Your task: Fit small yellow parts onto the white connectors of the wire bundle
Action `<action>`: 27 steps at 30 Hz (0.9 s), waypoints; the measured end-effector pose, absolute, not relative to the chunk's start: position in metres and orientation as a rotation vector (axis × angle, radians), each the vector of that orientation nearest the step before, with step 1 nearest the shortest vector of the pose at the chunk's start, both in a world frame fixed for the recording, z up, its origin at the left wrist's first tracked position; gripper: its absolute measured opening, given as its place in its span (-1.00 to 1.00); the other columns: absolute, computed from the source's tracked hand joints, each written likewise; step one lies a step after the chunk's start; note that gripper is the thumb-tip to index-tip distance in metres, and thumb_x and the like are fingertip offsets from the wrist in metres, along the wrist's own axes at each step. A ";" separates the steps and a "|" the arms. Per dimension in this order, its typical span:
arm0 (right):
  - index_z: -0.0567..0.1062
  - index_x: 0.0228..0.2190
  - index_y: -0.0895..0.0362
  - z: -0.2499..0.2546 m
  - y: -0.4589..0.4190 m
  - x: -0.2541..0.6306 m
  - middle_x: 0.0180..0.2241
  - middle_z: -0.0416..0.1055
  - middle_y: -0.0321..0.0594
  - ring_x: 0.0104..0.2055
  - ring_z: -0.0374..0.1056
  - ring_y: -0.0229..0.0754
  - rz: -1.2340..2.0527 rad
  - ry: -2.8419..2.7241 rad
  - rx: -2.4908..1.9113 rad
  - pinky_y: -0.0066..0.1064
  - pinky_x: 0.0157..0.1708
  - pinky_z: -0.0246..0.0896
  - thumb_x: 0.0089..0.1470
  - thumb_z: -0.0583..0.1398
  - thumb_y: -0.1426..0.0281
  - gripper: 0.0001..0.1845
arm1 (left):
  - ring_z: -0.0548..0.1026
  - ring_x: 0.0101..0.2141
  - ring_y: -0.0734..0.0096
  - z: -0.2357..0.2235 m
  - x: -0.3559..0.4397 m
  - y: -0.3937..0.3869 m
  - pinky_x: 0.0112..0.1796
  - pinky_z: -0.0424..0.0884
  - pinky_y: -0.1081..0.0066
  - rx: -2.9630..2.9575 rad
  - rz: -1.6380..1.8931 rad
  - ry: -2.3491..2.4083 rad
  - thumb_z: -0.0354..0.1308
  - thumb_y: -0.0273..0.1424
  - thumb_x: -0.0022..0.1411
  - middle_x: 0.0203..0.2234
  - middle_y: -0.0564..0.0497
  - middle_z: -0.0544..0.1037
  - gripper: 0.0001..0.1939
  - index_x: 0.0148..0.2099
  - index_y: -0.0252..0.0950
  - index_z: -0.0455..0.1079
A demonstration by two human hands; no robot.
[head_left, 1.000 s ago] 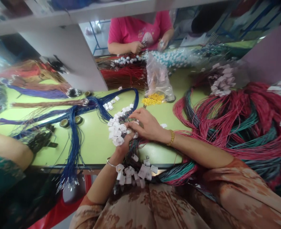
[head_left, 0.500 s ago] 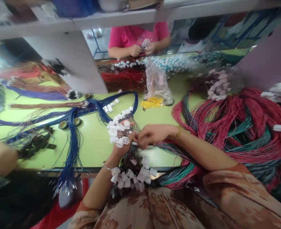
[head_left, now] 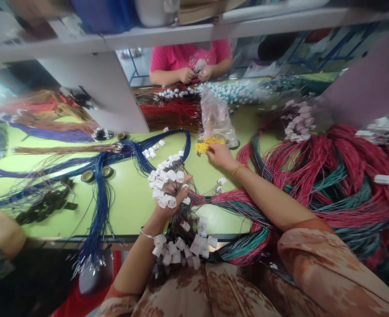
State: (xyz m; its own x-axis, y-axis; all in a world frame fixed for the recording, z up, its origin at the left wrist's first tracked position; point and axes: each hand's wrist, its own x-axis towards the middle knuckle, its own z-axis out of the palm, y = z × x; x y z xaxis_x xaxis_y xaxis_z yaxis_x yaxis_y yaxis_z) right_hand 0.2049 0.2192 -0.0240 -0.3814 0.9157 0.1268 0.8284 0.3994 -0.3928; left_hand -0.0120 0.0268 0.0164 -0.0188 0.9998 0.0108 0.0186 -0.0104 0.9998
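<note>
My left hand (head_left: pixel 177 198) is closed around a bunch of wires that end in white plastic connectors (head_left: pixel 163 178); the connectors fan out over its fingers. My right hand (head_left: pixel 221 156) reaches forward, fingertips at a pile of small yellow parts (head_left: pixel 203 145). Whether a part is between those fingertips is too small to make out. Behind the pile stands a clear plastic bag (head_left: pixel 216 114). More white connectors (head_left: pixel 181 248) hang at the table's front edge below my left wrist. Red, black and green wires (head_left: pixel 234 200) run from my left hand toward the right.
A big heap of red and green wires (head_left: pixel 346 176) covers the right side. Blue wires (head_left: pixel 104 193) drape over the front edge at left, near tape rolls (head_left: pixel 88 175). A shelf (head_left: pixel 168 33) spans above. Across the table, a person in a pink shirt (head_left: pixel 191 61) handles something small.
My right hand has left the connectors beside my left hand and moved forward to the yellow parts. My left hand stays with the wire bunch, its thumb now more raised.
</note>
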 end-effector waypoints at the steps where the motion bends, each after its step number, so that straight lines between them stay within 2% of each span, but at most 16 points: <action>1: 0.55 -0.28 0.22 -0.024 0.219 0.205 -0.21 0.55 0.04 -0.18 0.37 -0.02 0.375 -2.348 -1.515 -0.30 -0.15 0.14 0.20 0.13 0.47 -0.82 | 0.43 -0.43 0.38 0.016 -0.013 0.027 -0.34 0.39 0.38 1.222 1.220 1.209 0.32 -0.16 0.18 -0.52 0.03 0.51 -0.58 0.05 -0.19 0.60; 5: 0.53 -0.27 0.23 -0.020 0.217 0.206 -0.22 0.54 0.09 -0.23 0.36 -0.02 0.355 -2.373 -1.527 -0.29 -0.21 0.12 0.22 0.11 0.46 -0.81 | 0.47 -0.43 0.44 0.012 -0.013 0.027 -0.29 0.43 0.38 1.179 1.203 1.149 0.26 -0.19 0.24 -0.43 0.02 0.58 -0.52 0.18 -0.22 0.50; 10: 0.53 -0.26 0.22 -0.017 0.215 0.207 -0.27 0.56 0.04 -0.30 0.35 -0.05 0.389 -2.368 -1.508 -0.30 -0.25 0.11 0.20 0.10 0.50 -0.81 | 0.51 -0.46 0.50 0.010 -0.009 0.030 -0.43 0.43 0.45 1.034 1.292 1.093 0.38 -0.20 0.13 -0.19 -0.08 0.63 -0.48 0.11 -0.27 0.48; 14: 0.54 -0.31 0.21 -0.020 0.216 0.208 -0.30 0.56 -0.02 -0.30 0.36 -0.07 0.464 -2.347 -1.467 -0.32 -0.25 0.13 0.15 0.17 0.45 -0.86 | 0.54 -0.46 0.46 0.014 -0.008 0.031 -0.44 0.45 0.47 1.011 1.273 1.088 0.41 -0.18 0.09 -0.32 -0.06 0.63 -0.55 -0.05 -0.32 0.49; 18: 0.55 -0.42 0.21 -0.025 0.221 0.210 -0.32 0.56 -0.02 -0.28 0.36 -0.08 0.472 -2.359 -1.437 -0.33 -0.23 0.13 0.09 0.17 0.53 -0.87 | 0.53 -0.49 0.45 0.016 -0.007 0.030 -0.43 0.46 0.47 1.018 1.245 1.099 0.41 -0.16 0.08 -0.50 0.02 0.58 -0.59 -0.13 -0.32 0.49; 23: 0.57 -0.34 0.22 -0.026 0.225 0.216 -0.28 0.59 -0.06 -0.28 0.40 -0.12 0.531 -2.301 -1.433 -0.36 -0.23 0.19 0.14 0.12 0.53 -0.80 | 0.54 -0.48 0.45 0.018 -0.006 0.030 -0.42 0.47 0.47 0.995 1.268 1.134 0.42 -0.18 0.07 -0.50 0.05 0.57 -0.62 -0.16 -0.30 0.48; 27: 0.57 -0.36 0.18 -0.023 0.219 0.207 -0.30 0.59 -0.08 -0.29 0.40 -0.12 0.548 -2.275 -1.415 -0.35 -0.25 0.18 0.11 0.22 0.44 -0.89 | 0.54 -0.47 0.45 0.018 -0.006 0.029 -0.41 0.49 0.46 0.998 1.264 1.138 0.42 -0.20 0.07 -0.49 0.05 0.57 -0.62 -0.14 -0.30 0.49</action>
